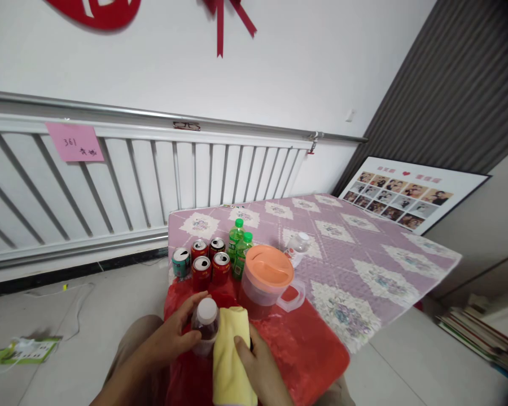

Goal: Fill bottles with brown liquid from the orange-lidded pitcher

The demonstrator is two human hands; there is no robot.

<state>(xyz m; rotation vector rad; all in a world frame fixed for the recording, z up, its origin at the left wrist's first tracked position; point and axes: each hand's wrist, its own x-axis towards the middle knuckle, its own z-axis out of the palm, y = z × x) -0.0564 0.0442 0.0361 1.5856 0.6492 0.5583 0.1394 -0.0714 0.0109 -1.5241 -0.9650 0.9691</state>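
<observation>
My left hand (178,336) is closed around a clear plastic bottle (205,330) with a white cap, held upright low over the red plastic sheet (298,349). In my right hand (260,361) is a folded yellow cloth (231,355), its thumb pressed on top. The cloth lies right against the bottle's right side. Just beyond my hands stands a clear pitcher (260,299) with an orange lid. To its left are two green-capped bottles (242,254) and several opened drink cans (201,272), mostly red, one teal.
Another clear bottle (300,245) with a white cap stands behind the pitcher. The purple patterned tablecloth (381,285) reaches to the right, with a photo board (406,194) at its far end. A white radiator (152,180) runs along the wall. A power strip (29,351) lies on the floor at left.
</observation>
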